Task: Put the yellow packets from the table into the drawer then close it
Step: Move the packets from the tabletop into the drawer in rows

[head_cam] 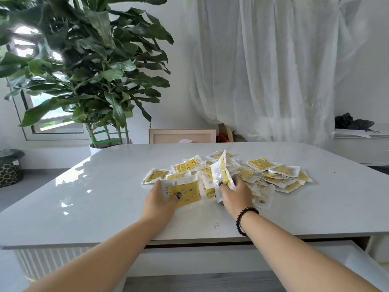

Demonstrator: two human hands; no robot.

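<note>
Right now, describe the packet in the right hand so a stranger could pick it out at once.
Start at the white table and find the heap of yellow packets spread near its middle. At the heap's near edge the right hand, its wrist wearing a dark bead bracelet, grips one packet. Unlike its flat-lying neighbours, it stands upright on edge.

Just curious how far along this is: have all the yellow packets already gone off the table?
No, a heap of yellow packets lies on the table, with the left hand and right hand gripping some.
</note>
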